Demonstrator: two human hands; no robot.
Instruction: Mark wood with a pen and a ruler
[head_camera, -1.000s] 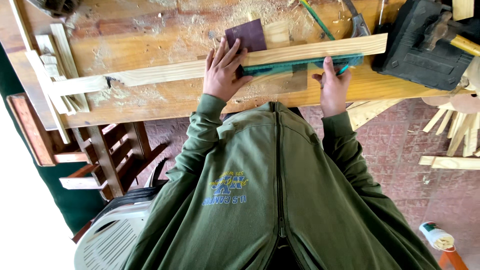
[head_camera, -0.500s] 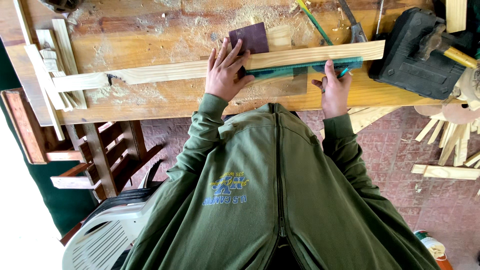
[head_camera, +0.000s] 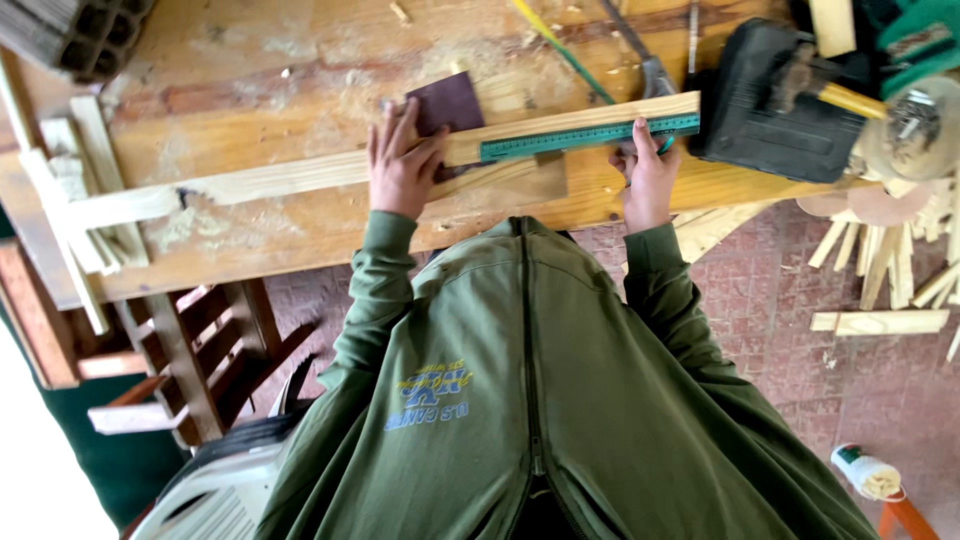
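Note:
A long pale wooden strip (head_camera: 300, 180) lies across the workbench (head_camera: 250, 235). My left hand (head_camera: 402, 165) presses flat on its middle, with the fingertips touching a dark maroon piece of sandpaper (head_camera: 447, 103) just behind it. A green ruler (head_camera: 570, 138) lies along the right part of the strip's top face. My right hand (head_camera: 648, 175) holds the strip's right end from the near side, fingers over the ruler's end. My green jacket fills the lower part of the view.
A black case (head_camera: 760, 110) with a yellow-handled hammer (head_camera: 830, 90) on it stands right of the strip. Thin slats (head_camera: 95, 190) lie at the bench's left end. Wood offcuts (head_camera: 880, 270) and a small bottle (head_camera: 868, 472) lie on the brick floor. A wooden frame (head_camera: 190, 340) stands below the bench.
The green ruler has moved from the strip's near edge up onto its top face. My right hand shifted with it. My left hand stays pressed on the strip.

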